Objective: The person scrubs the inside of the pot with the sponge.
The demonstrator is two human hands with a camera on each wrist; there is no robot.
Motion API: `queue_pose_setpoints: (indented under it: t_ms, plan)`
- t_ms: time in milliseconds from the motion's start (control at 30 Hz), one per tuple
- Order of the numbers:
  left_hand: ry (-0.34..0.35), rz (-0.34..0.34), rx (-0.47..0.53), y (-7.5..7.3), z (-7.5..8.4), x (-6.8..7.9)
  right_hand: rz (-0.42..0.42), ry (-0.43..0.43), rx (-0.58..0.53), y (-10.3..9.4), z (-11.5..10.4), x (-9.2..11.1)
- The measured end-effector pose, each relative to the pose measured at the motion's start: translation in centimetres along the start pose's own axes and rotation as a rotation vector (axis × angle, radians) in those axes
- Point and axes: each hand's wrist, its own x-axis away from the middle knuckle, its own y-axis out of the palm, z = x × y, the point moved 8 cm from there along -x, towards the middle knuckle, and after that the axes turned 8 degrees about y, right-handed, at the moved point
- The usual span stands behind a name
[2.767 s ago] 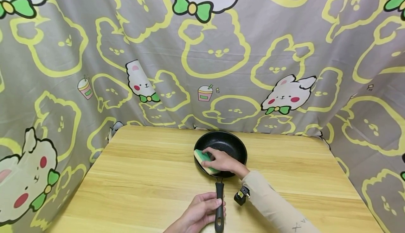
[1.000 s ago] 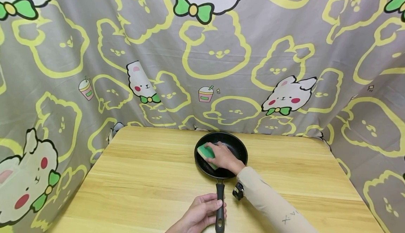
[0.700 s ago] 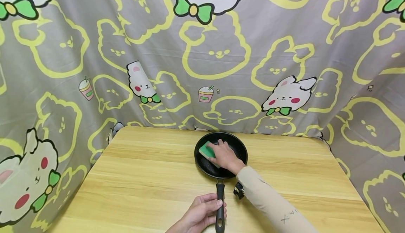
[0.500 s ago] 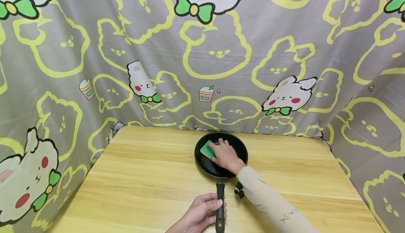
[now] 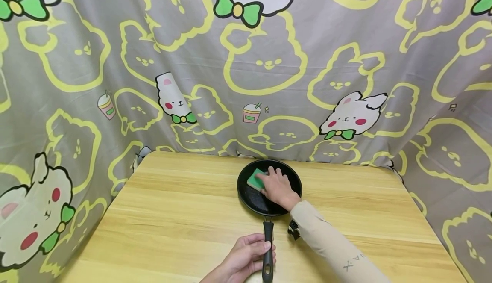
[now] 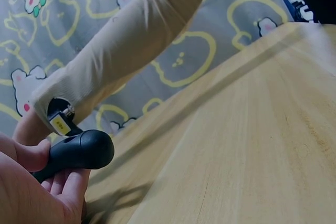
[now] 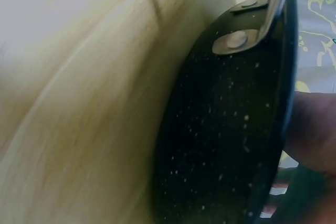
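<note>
A black frying pan [image 5: 253, 204] sits toward the back of the wooden table, its handle pointing at the person. My left hand [image 5: 246, 257] grips the black handle [image 5: 267, 236], thumb on top and fingers beneath; the left wrist view shows the handle's rounded end [image 6: 94, 149] poking out of the grip. Inside the pan, my right hand [image 5: 277, 187] holds a green-topped sponge [image 5: 255, 179] with a pale underside, pressed near the pan's upper left. In the right wrist view the speckled outer wall of the pan [image 7: 215, 129] hides most of the sponge and the fingers.
The wooden table [image 5: 173, 214] spreads out on both sides of the pan. A grey curtain [image 5: 207, 60] with cartoon animals hangs along the back and sides. A small black wrist camera [image 5: 294, 230] hangs under the right sleeve [image 5: 330, 244].
The right hand has slid the sponge up and to the right inside the pan, from its lower left wall toward the middle. The left hand keeps its hold on the handle.
</note>
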Motion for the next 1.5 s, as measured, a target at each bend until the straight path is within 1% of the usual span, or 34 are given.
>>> queue_pose_setpoints:
  t_ms: [167, 333, 467, 567, 700, 933, 1200, 1500]
  plan:
    - [0.000, 0.001, 0.003, -0.1, -0.1, 0.0, -0.038, 0.027, -0.056, 0.3, 0.7, 0.0]
    - [0.002, 0.007, 0.006, -0.2, -0.1, 0.0, -0.067, 0.028, -0.123, 0.5, 1.2, 0.0]
    - [0.010, 0.010, 0.013, -0.1, -0.2, 0.0, -0.085, 0.025, -0.139, 0.4, 1.4, 0.2]
    - [0.020, 0.010, 0.021, 0.0, -0.2, 0.0, -0.083, 0.021, -0.125, 0.3, 1.4, 0.3]
    - [0.037, 0.014, 0.010, 0.2, 0.0, 0.1, -0.057, 0.009, -0.085, -0.1, 1.3, 0.4]
    - [0.043, 0.032, -0.013, 0.4, 0.1, 0.2, -0.029, 0.006, -0.039, -0.6, 1.5, 0.8]
    - [0.065, 0.052, -0.033, 0.2, -0.1, 0.1, 0.009, 0.043, 0.030, -0.6, 2.2, 1.0]
    - [0.062, 0.059, -0.035, 0.1, -0.1, 0.1, 0.048, 0.052, 0.070, -0.9, 2.8, 1.4]
